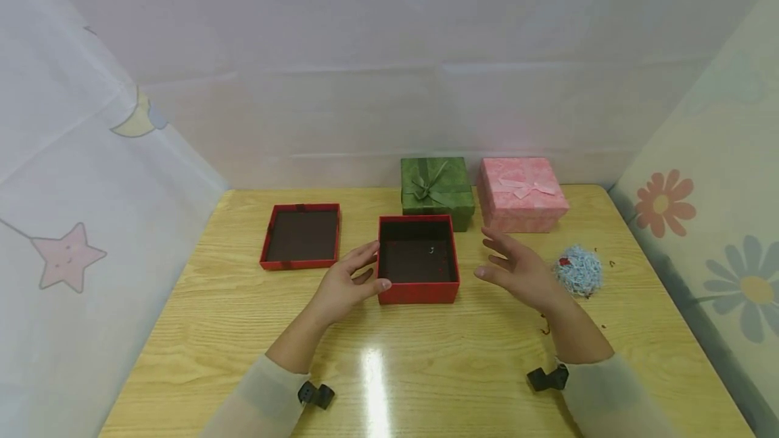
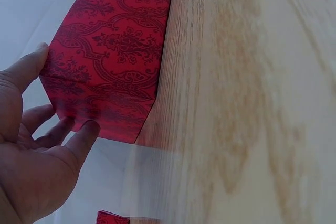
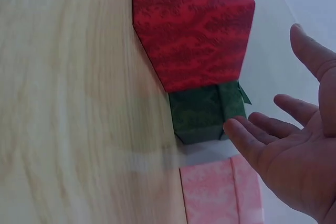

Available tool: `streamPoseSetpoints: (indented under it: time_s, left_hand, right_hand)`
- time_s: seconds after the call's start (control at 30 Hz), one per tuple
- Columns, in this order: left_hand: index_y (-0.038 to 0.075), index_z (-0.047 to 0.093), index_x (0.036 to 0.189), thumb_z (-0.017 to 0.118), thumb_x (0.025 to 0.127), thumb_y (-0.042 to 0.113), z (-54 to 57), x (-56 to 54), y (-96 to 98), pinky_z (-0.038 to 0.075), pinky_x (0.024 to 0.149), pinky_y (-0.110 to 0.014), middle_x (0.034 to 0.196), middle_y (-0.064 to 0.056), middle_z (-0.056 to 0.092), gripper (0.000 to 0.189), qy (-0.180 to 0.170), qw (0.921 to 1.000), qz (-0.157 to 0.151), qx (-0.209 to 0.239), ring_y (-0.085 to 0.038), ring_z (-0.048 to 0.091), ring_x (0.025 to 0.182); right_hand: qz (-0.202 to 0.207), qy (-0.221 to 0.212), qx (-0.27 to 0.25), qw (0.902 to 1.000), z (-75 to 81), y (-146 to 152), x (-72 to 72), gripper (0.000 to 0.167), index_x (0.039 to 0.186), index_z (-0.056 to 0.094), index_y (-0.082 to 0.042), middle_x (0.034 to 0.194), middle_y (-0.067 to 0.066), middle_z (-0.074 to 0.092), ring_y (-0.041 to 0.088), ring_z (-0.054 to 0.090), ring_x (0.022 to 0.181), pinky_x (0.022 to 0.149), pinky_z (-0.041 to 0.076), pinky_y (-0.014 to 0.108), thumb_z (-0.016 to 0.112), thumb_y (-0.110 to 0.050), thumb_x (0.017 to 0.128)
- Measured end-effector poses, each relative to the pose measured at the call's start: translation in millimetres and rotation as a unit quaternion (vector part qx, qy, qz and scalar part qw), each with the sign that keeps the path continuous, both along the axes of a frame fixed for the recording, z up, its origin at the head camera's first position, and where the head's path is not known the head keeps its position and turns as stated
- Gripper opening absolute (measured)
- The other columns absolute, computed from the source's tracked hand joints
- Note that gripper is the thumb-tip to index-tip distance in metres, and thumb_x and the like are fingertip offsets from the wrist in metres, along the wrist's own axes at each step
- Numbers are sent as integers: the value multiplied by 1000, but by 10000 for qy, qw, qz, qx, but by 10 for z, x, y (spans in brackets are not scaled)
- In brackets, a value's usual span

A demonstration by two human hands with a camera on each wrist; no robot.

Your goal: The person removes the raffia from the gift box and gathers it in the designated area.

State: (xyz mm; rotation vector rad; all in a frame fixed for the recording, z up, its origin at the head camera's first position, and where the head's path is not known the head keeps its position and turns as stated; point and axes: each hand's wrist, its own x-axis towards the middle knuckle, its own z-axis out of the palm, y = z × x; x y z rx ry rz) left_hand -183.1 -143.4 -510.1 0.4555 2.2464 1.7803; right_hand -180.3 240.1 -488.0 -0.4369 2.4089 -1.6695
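Observation:
A red patterned gift box (image 1: pixel 418 293) stands uncovered in the middle of the table, its dark inside showing a few tiny scraps. Against its left side is my left hand (image 1: pixel 345 284), thumb near the front corner and fingers along the side wall. In the left wrist view the fingertips (image 2: pixel 90 127) are right at the box's surface. My right hand (image 1: pixel 517 271) hovers to the right of the box, apart from it, with fingers spread and nothing held. The box's lid (image 1: pixel 303 235) lies upturned at the left.
A green gift box (image 1: pixel 435 188) with a bow stands behind the red one, beside a pink gift box (image 1: pixel 525 198). At the right lies a clump of pale blue paper shreds (image 1: pixel 579 270) with a red bit on it and small brown scraps around. Fabric walls enclose the table.

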Motion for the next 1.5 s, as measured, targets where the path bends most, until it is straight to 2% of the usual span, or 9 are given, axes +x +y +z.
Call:
streamPoseSetpoints:
  time_s: [0.1, 0.33, 0.47, 0.7, 0.83, 1.0, 1.2, 1.33, 1.5]
  left_hand:
    - [32, 41, 159, 84, 90, 28, -6, -3, -7, 45, 114, -39, 166, 7, 31, 81, -8, 10000, 15, 0, -21, 38, 149]
    - [35, 42, 158, 84, 90, 29, -11, -10, -16, 45, 114, -39, 165, 8, 32, 81, -15, 10000, 23, -1, -21, 39, 148]
    - [35, 41, 158, 84, 90, 31, -11, -12, -12, 45, 114, -39, 166, 7, 31, 81, -11, 10000, 12, 0, -21, 40, 148]
    - [21, 38, 162, 84, 90, 31, -8, -14, 8, 44, 115, -42, 167, 5, 30, 86, -28, 10000, -28, 25, -21, 38, 149]
    - [22, 38, 162, 84, 90, 31, -4, -11, 5, 44, 115, -41, 167, 6, 29, 86, -84, 10000, -12, 6, -21, 38, 149]
    - [27, 39, 162, 84, 90, 33, 4, -17, -17, 44, 115, -40, 168, 3, 28, 85, -37, 10000, -48, -40, -23, 39, 149]
    - [35, 40, 159, 84, 90, 34, 10, -34, -30, 45, 114, -39, 167, 5, 31, 82, 13, 9999, -68, -112, -23, 42, 147]
    - [35, 41, 159, 84, 90, 31, 17, -26, -30, 45, 114, -40, 167, 4, 30, 82, -34, 9999, -72, -98, -24, 42, 147]
    - [34, 41, 159, 84, 90, 31, 29, -18, -26, 45, 114, -40, 167, 5, 31, 81, -44, 9999, -34, -118, -23, 43, 146]
  right_hand:
    - [162, -53, -97, 9998, -31, -99, -6, 86, 165, 30, -27, 167, 10, 31, 43, 36, 149, 114, 43, 53, 80, -28, 94]
    - [408, 156, -82, 9990, -113, -302, -31, 94, 165, 30, -16, 169, 11, 29, 40, 37, 149, 117, 39, 54, 85, -25, 90]
    - [532, 150, -196, 9983, -171, -371, -40, 92, 165, 30, -15, 168, 10, 30, 40, 37, 149, 118, 38, 58, 84, -22, 91]
    - [610, 163, -193, 9978, -238, -398, -45, 85, 164, 32, -11, 168, 5, 31, 33, 33, 152, 118, 36, 60, 80, -22, 94]
    - [608, 75, -291, 9977, -225, -418, -46, 86, 164, 32, -11, 169, 7, 30, 31, 31, 153, 118, 36, 59, 81, -21, 93]
    - [618, -113, -447, 9970, -228, -441, -48, 87, 164, 31, -12, 169, 10, 28, 38, 37, 149, 116, 39, 58, 81, -21, 93]
    - [597, -388, -601, 9956, -228, -458, -36, 89, 165, 28, -14, 170, 10, 26, 47, 43, 143, 113, 42, 53, 80, -22, 94]
    - [603, -491, -604, 9951, -220, -461, -25, 89, 165, 28, -14, 170, 11, 25, 46, 43, 143, 113, 43, 50, 80, -23, 94]
    - [662, -418, -552, 9954, -198, -461, -27, 88, 165, 28, -12, 169, 14, 25, 46, 40, 144, 115, 40, 54, 80, -23, 94]
